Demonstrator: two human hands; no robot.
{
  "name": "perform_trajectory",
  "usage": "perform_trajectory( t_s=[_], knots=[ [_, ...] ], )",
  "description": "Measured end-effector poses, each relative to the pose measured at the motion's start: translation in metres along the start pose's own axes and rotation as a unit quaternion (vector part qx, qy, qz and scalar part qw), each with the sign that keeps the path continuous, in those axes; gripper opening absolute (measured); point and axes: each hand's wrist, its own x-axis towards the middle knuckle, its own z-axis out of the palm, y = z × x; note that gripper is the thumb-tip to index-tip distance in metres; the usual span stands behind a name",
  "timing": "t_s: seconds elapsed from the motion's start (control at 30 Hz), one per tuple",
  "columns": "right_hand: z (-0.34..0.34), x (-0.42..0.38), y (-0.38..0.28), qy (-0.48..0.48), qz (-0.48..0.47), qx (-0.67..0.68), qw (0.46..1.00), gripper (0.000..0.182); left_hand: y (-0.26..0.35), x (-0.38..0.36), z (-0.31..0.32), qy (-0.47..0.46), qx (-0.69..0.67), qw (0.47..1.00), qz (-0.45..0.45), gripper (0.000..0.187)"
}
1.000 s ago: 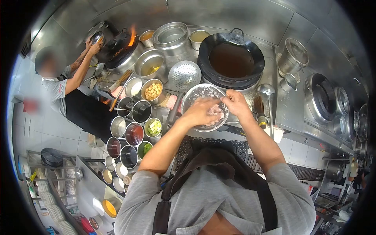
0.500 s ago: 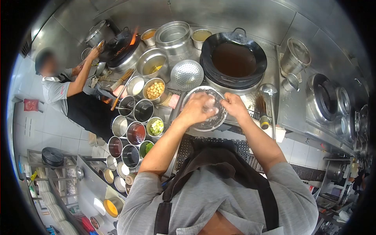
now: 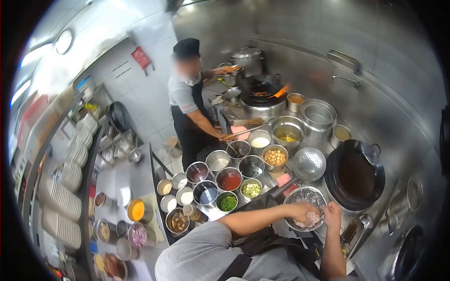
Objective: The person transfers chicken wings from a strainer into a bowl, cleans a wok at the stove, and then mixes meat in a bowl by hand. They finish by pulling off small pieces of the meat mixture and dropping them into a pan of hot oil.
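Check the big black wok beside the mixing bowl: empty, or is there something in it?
Not empty. The wok holds a dark brown liquid pooled across its bottom, beside the metal bowl where both hands work; what the liquid is cannot be told.

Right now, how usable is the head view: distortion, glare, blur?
Head view: strong fisheye bending with black corners; window glare washes out the upper left; the co-worker's face is blurred; both hands, left hand and right hand, at the steel bowl, are small but readable.
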Motion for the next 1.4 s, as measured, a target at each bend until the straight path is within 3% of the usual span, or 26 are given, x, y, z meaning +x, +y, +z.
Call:
perform_trajectory(
  t_s=[0.07, 0.13, 0.17, 0.27, 0.33, 0.47, 0.53, 0.6, 0.67, 0.7, 0.73, 0.8, 0.97, 1.03, 1.2, 1.27, 1.33, 1.4],
  knots=[
    [-0.003, -0.001, 0.003, 0.003, 0.042, 0.02, 0.999, 0.033, 0.003, -0.001, 0.005, 0.044, -0.036, 0.998, -0.001, 0.046],
    [0.002, 0.002, 0.013, 0.026, -0.02, -0.049, 0.998, 0.032, 0.004, 0.0, 0.002, 0.037, -0.093, 0.993, -0.065, 0.038],
    [0.004, 0.003, 0.014, 0.021, -0.021, -0.057, 0.998, 0.031, -0.004, 0.002, 0.006, 0.068, -0.069, 0.994, -0.048, 0.033],
    [0.008, 0.008, 0.015, 0.013, -0.013, -0.055, 0.998, 0.03, 0.018, -0.003, -0.01, 0.138, 0.108, 0.978, -0.114, 0.032],
    [0.007, 0.005, 0.005, 0.009, 0.005, -0.058, 0.998, 0.03, 0.017, -0.005, -0.016, 0.182, 0.199, 0.962, -0.053, 0.036],
    [-0.003, 0.001, 0.009, 0.026, -0.006, -0.049, 0.998, 0.029, 0.011, 0.0, -0.027, 0.047, 0.134, 0.987, 0.075, 0.049],
    [-0.008, -0.002, 0.002, 0.027, 0.019, -0.042, 0.999, 0.031, 0.025, -0.001, -0.039, 0.095, 0.131, 0.987, 0.023, 0.052],
    [-0.012, -0.004, -0.007, 0.023, 0.021, 0.025, 0.999, 0.033, 0.026, 0.002, -0.037, 0.101, 0.168, 0.98, 0.032, 0.051],
    [-0.016, -0.004, -0.014, 0.014, 0.04, 0.03, 0.999, 0.032, 0.012, 0.013, -0.025, 0.056, 0.104, 0.989, 0.089, 0.046],
    [-0.017, -0.003, -0.014, 0.028, 0.035, 0.047, 0.998, 0.032, 0.016, 0.014, -0.019, 0.084, 0.102, 0.982, 0.136, 0.038],
    [-0.018, -0.001, -0.016, 0.041, 0.028, 0.065, 0.997, 0.032, 0.02, 0.016, -0.015, 0.084, 0.1, 0.982, 0.137, 0.038],
    [-0.018, -0.002, -0.013, 0.033, 0.029, 0.042, 0.998, 0.031, 0.027, 0.015, -0.006, 0.044, 0.057, 0.997, 0.042, 0.031],
    [-0.004, -0.013, 0.014, 0.01, 0.051, -0.036, 0.998, 0.032, 0.011, 0.009, 0.001, 0.036, -0.011, 0.999, -0.035, 0.026],
    [0.0, -0.016, 0.023, 0.006, 0.04, -0.046, 0.998, 0.033, 0.006, 0.004, -0.001, 0.14, 0.054, 0.988, 0.025, 0.025],
    [-0.004, -0.012, 0.018, 0.004, 0.054, -0.021, 0.998, 0.033, 0.006, -0.014, -0.012, 0.215, 0.094, 0.963, 0.136, 0.034],
    [-0.003, -0.006, 0.022, 0.018, 0.051, -0.03, 0.998, 0.031, 0.007, -0.023, -0.023, 0.061, -0.044, 0.996, 0.043, 0.037],
    [-0.004, -0.004, 0.011, 0.01, 0.061, -0.036, 0.997, 0.03, 0.006, -0.025, -0.028, 0.075, -0.043, 0.996, 0.012, 0.038],
    [-0.002, -0.004, -0.004, 0.016, 0.019, -0.042, 0.999, 0.03, 0.009, -0.026, -0.029, 0.191, 0.02, 0.98, -0.046, 0.043]
  ],
)
